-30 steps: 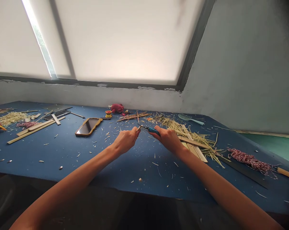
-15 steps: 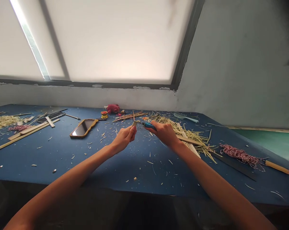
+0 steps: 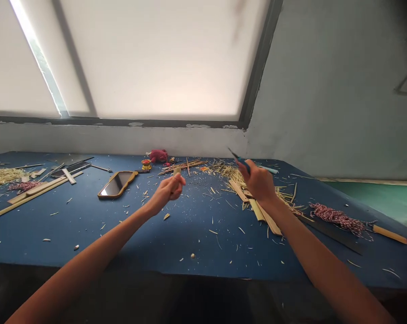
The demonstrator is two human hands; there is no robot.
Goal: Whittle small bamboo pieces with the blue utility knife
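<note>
My left hand (image 3: 167, 191) is closed on a short piece of bamboo (image 3: 177, 170), whose pale end shows above the thumb; the rest is hidden in the fingers. Raised to the right, my right hand (image 3: 260, 180) grips a blue-handled craft knife (image 3: 239, 159), its thin dark blade pointing up and left, apart from the bamboo. Beneath the right hand lie flat bamboo strips (image 3: 271, 219) and a heap of pale shavings (image 3: 230, 171). Behind the left hand are thin brown sticks (image 3: 183, 166).
A wood-framed mirror (image 3: 118, 185) lies left of centre on the blue table (image 3: 122, 238). Wooden strips (image 3: 41, 190) and shavings are at far left. At right are a bundle of red-white cord (image 3: 338, 218) and a long dark blade with a wooden handle (image 3: 390, 234). A red plush toy (image 3: 158, 155) sits at the back.
My right hand has lifted the knife up and right, away from the bamboo. My left hand has shifted slightly left with the bamboo. A small pale chip now lies below the left hand.
</note>
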